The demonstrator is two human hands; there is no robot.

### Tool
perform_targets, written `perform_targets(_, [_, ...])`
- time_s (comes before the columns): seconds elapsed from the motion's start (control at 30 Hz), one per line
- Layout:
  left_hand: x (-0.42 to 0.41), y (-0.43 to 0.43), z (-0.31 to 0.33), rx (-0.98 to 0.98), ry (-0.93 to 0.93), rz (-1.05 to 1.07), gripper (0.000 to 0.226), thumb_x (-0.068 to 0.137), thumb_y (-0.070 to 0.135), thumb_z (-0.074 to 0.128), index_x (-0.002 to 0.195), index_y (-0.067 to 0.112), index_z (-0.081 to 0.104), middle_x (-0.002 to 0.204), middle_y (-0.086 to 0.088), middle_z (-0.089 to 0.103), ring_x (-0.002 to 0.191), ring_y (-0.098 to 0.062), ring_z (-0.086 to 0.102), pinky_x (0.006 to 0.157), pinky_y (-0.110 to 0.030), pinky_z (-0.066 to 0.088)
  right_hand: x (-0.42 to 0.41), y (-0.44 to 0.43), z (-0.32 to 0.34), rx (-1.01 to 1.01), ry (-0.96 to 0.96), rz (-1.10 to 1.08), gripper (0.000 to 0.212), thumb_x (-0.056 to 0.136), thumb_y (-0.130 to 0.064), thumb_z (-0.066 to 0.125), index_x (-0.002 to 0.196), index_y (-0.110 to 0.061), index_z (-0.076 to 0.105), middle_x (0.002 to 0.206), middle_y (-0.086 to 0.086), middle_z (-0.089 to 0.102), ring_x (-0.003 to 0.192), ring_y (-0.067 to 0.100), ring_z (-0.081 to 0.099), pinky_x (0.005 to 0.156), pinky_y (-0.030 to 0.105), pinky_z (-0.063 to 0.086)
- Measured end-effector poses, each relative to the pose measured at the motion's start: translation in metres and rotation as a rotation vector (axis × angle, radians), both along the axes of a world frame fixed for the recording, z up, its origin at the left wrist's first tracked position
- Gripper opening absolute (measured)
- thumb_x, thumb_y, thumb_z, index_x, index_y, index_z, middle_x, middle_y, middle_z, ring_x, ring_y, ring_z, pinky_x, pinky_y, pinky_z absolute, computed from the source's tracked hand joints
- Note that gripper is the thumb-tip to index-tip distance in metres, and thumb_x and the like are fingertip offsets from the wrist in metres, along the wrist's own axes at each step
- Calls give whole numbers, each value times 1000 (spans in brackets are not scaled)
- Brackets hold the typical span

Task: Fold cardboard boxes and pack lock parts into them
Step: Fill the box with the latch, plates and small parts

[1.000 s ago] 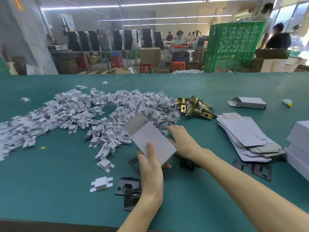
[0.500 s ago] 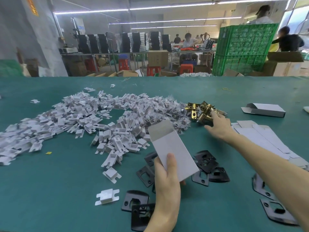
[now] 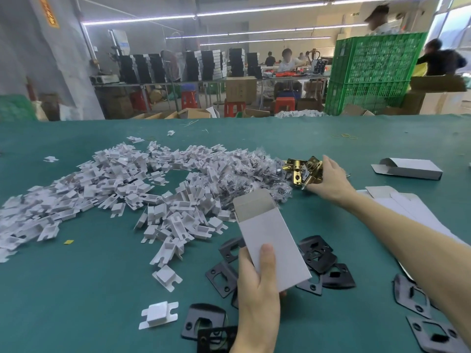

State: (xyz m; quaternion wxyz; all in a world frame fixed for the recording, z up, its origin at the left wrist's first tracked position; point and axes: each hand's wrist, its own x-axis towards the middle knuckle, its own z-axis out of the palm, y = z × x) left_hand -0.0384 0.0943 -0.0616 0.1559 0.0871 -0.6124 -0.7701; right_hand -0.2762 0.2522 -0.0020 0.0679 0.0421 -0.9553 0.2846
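White plastic inserts (image 3: 114,189) lie heaped across the left half of the green table (image 3: 76,301). Near the middle, the left hand (image 3: 257,296) grips a white cardboard box (image 3: 270,240) by its near end, thumb on top. Its far flap is open, and I cannot tell what is inside. Black plates (image 3: 318,261) lie beneath it. Further right, the right hand (image 3: 328,182) curls its fingers round the brass latches (image 3: 303,169). Another folded box (image 3: 410,168) lies at far right, its contents hidden.

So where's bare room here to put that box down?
Widest bare cloth: front left, between the white plastic pile and the near edge. Also the far strip behind the pile. Crowded: black plates around the left hand holding the box, flat cardboard at right, brass latches in the right hand.
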Motion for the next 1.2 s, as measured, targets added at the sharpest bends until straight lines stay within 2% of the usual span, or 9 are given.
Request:
perform_targets(0.1, [-2,0,-2,-19,-7,5,45,85,60,52,117,27,58,90,12,75,80,-9,71,68,-33,52,-6,-3,5,0,11,32,94,86,-11,74,159,-2,17,164,17,22,151,35,22,123,44,21])
perform_targets(0.23, [-4,0,-2,-44,-18,-3,40,87,58,52,115,30,58,94,11,76,83,-13,73,70,-34,53,-10,-2,10,-15,78,39,61,86,-2,71,142,-3,47,139,20,39,125,38,45,113,41,35])
perform_targets(0.33, [-3,1,-1,-57,-17,-7,40,87,57,52,113,28,58,93,12,76,82,-11,72,69,-33,53,-7,0,-2,55,71,93,37,91,-11,74,125,-8,61,120,12,39,104,33,52,106,43,43])
perform_targets(0.5, [0,1,2,-87,-22,-4,39,87,56,52,110,25,59,91,15,75,78,-4,70,66,-27,53,6,1,-14,73,163,109,24,94,-15,70,117,-10,66,118,14,53,102,32,55,99,42,44])
perform_targets(0.63, [2,0,5,-111,-25,-3,41,84,57,58,108,24,61,94,13,76,83,-6,72,72,-31,57,18,3,-15,61,224,110,14,89,-15,77,94,-8,66,99,12,65,88,30,64,86,44,54])
perform_targets(0.73, [3,-1,4,-124,-22,-21,40,85,58,61,109,25,63,99,17,76,88,-3,72,72,-18,54,28,0,-11,-91,212,104,17,87,-16,79,84,-11,63,81,5,69,70,24,69,65,40,58])
perform_targets(0.83, [4,-2,4,-134,-25,-45,41,89,63,66,111,28,64,102,17,76,92,-2,72,75,-17,54,42,-5,-2,-307,180,125,19,87,-15,80,86,-8,63,68,4,72,50,16,68,47,28,53])
perform_targets(1.03, [7,-1,4,-109,-31,-152,45,83,54,70,114,23,64,107,6,77,100,-14,74,88,-38,60,95,-13,39,-773,243,222,29,81,-12,84,94,3,63,71,11,75,56,27,71,48,33,56])
perform_targets(1.2, [11,-1,7,-117,-25,-245,38,91,47,69,118,23,60,108,9,76,99,-9,72,84,-26,59,144,-10,75,-803,402,329,32,79,-23,81,96,-1,65,78,12,74,62,34,71,55,45,60])
